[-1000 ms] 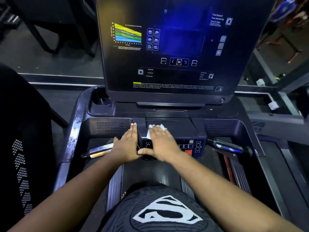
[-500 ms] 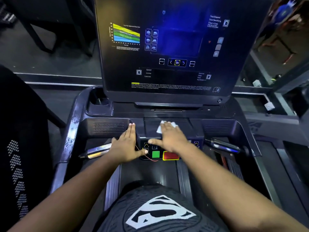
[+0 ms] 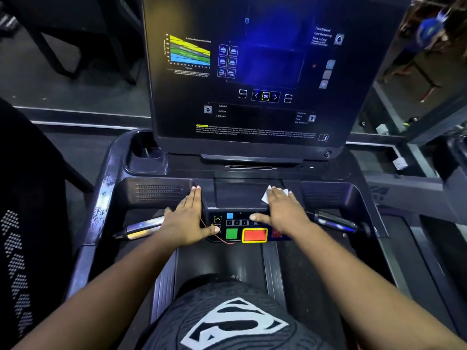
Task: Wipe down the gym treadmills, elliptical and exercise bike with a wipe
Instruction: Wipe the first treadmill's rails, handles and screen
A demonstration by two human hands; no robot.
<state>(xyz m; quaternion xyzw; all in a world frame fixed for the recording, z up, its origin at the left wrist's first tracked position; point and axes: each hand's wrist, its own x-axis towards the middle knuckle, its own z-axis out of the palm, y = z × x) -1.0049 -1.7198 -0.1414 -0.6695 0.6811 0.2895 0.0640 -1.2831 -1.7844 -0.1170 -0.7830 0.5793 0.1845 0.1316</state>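
- Head view: a person stands at a treadmill (image 3: 106, 188), both arms reaching forward to the button panel (image 3: 242, 227), the landmark used throughout.
- Far left of the panel, a cup holder (image 3: 147, 154) sits in the console's upper corner; below it, a chrome grip sensor (image 3: 141, 229) juts inward.
- Just left of the panel, the left hand (image 3: 185, 221) lies flat, fingers straight and together, thumb spread toward the panel's edge, gripping nothing; it appears to brace the body while the other hand works.
- Above the panel rises the dark display (image 3: 252, 72), its chart and icons lit.
- Just above the panel's right end, the right hand (image 3: 280, 210) presses a white wipe (image 3: 267, 197) against the console ledge, fingers straight, palm down so pressure spreads across the sheet; only its corners show past the fingertips.
- Right of the panel, a second grip sensor (image 3: 333, 221) is untouched, probably due next.
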